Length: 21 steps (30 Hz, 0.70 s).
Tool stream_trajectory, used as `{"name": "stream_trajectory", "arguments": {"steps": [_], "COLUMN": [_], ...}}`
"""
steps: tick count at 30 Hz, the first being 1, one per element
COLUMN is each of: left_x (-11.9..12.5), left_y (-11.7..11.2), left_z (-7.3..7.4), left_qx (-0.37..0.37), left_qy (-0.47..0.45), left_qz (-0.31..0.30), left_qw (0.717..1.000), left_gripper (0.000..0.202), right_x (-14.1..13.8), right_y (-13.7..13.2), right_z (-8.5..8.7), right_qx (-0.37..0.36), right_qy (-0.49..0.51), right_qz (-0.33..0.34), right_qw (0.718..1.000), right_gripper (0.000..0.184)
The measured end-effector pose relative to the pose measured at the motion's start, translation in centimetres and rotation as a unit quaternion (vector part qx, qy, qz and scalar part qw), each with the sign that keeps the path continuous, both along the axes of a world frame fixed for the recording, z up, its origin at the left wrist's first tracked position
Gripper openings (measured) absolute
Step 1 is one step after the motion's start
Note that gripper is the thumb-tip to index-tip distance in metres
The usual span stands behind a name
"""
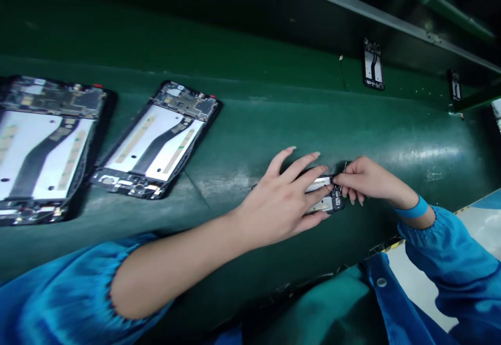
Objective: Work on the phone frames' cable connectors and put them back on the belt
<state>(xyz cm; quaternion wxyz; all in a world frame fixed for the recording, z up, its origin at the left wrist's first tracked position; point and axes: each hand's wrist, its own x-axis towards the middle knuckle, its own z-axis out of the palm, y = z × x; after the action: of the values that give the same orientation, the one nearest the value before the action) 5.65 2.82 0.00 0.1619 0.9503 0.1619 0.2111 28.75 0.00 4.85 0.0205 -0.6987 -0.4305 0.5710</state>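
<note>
An opened phone (321, 183) lies on the green bench with its inner parts facing up. Across most of it rests my left hand (284, 199), palm down with the fingers stretched and spread. My right hand (362, 178) is at the phone's right end, thumb and fingertips pinched together. Between those fingertips a small dark, thin piece shows, too little of it to name. The left part of the phone is hidden beneath my left hand.
To the left lie two more opened phones, a near one (156, 139) and one (47, 146) cut by the frame edge. At the back right are a third phone (373, 66) and a farther one (454, 85). A metal rail (352, 11) runs along the back.
</note>
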Motion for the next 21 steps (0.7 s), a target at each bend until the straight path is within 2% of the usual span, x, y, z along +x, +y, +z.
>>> {"name": "stream_trajectory", "arguments": {"steps": [5, 11, 14, 17, 19, 21], "left_x": [0.1, 0.1, -1.0, -2.5, -3.2, -3.5], "left_y": [0.1, 0.4, 2.3, 5.1, 6.7, 7.5], "left_z": [0.0, 0.3, 1.5, 3.1, 3.7, 3.7], "left_qx": [-0.006, -0.026, -0.083, -0.174, -0.244, -0.296], "left_qy": [0.008, 0.018, 0.034, 0.129, 0.192, 0.206], "left_qz": [-0.012, -0.032, 0.001, 0.059, 0.044, 0.021], "left_qw": [1.0, 0.999, 0.996, 0.974, 0.95, 0.933], "left_gripper": [0.032, 0.033, 0.036, 0.027, 0.02, 0.021], "right_x": [0.1, 0.0, 0.1, 0.2, 0.2, 0.2], "right_y": [-0.3, 0.7, 1.4, 1.7, 1.7, 1.7], "right_z": [-0.5, 0.1, 0.3, 0.3, 0.3, 0.2], "right_qx": [0.021, 0.013, -0.023, -0.048, -0.053, -0.06], "right_qy": [-0.013, -0.017, -0.007, -0.006, -0.004, 0.0], "right_qz": [0.001, 0.008, 0.028, 0.034, 0.03, 0.023], "right_qw": [1.0, 1.0, 0.999, 0.998, 0.998, 0.998], "right_gripper": [0.031, 0.03, 0.029, 0.03, 0.03, 0.029]}}
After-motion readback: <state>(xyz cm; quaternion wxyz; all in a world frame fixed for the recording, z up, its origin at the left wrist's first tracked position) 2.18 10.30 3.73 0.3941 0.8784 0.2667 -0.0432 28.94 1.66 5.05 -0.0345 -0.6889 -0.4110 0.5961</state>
